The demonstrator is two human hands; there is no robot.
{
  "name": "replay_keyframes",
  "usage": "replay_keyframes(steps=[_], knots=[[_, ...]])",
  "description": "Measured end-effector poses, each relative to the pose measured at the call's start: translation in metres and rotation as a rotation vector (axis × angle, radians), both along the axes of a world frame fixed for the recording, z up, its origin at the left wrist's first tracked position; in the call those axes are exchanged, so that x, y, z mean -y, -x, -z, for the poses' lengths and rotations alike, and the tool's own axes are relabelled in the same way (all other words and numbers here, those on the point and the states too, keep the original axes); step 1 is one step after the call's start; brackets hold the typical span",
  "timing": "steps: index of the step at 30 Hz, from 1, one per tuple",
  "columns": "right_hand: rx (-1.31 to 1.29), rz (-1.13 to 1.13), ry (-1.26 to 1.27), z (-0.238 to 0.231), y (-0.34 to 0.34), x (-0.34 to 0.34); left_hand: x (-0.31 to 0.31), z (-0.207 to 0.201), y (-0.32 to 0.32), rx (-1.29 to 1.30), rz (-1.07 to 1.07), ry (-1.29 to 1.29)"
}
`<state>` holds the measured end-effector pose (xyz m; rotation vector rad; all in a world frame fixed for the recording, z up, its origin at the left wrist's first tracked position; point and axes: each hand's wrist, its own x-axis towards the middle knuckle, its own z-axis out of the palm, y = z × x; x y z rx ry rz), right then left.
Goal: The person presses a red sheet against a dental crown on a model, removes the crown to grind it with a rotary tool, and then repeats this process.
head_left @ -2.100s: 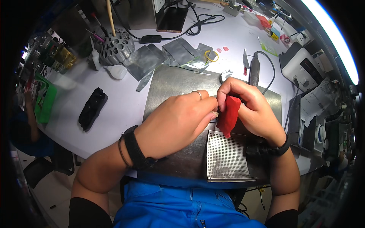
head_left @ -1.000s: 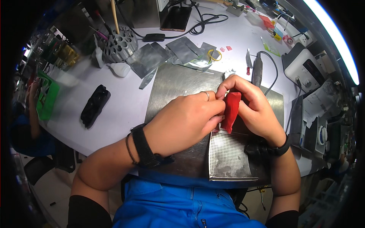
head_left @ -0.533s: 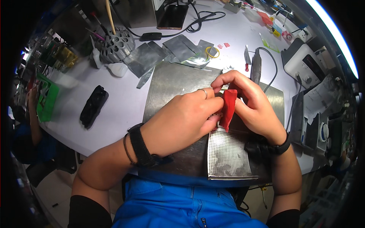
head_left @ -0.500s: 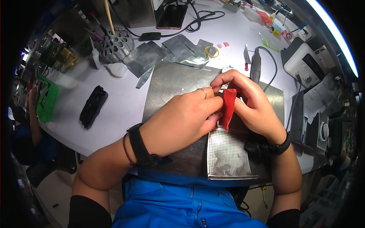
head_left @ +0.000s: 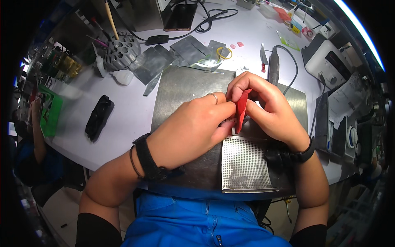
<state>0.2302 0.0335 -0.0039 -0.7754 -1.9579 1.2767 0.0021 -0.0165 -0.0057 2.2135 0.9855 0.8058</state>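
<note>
Close together above the metal work plate (head_left: 175, 92), both my hands are closed on things. A thin red strip (head_left: 242, 110), bent like folded paper or cloth, stands upright between them. My right hand (head_left: 267, 108) pinches it between thumb and curled fingers. My left hand (head_left: 191, 123), with a ring on one finger, grips a small pale, dotted piece (head_left: 227, 121) mostly hidden by the fingertips and pressed near the strip's left side. Just below the fingers lies a perforated metal sheet (head_left: 245, 164) with small round holes.
Grey plastic bags (head_left: 189, 51) and a yellow ring (head_left: 224, 52) lie beyond the plate. A corded handpiece (head_left: 274, 68) and its white control box (head_left: 327, 61) are at right. At left are a black pouch (head_left: 100, 118) and a round tool holder (head_left: 122, 51).
My right fingers have curled down closer over the red strip, which now tilts more and shows narrower. The view has shifted slightly.
</note>
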Motion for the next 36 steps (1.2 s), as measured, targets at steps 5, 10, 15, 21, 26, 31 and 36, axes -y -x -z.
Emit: replay_keyframes(steps=[5,10,15,21,26,31,36], knots=[[-0.004,-0.013,-0.017,0.002,-0.003,-0.002,0.002,-0.001,-0.001,0.006,-0.016,-0.017],[0.031,0.001,-0.045,0.002,0.0,-0.002,0.001,-0.001,0.0,-0.001,-0.003,0.001],[0.005,0.07,-0.032,-0.002,-0.001,0.005,0.0,-0.001,0.001,0.005,0.01,0.012],[-0.197,0.167,0.112,-0.011,-0.004,0.013,0.001,-0.002,0.005,-0.015,0.029,0.039],[0.064,0.097,-0.271,-0.017,-0.03,-0.002,-0.001,-0.009,0.006,0.023,-0.026,0.196],[0.128,-0.02,-0.343,-0.028,-0.033,-0.003,-0.002,-0.024,0.01,0.122,-0.026,0.286],[0.196,-0.038,-0.577,-0.033,-0.027,0.003,-0.002,-0.021,0.016,0.313,0.097,0.309]])
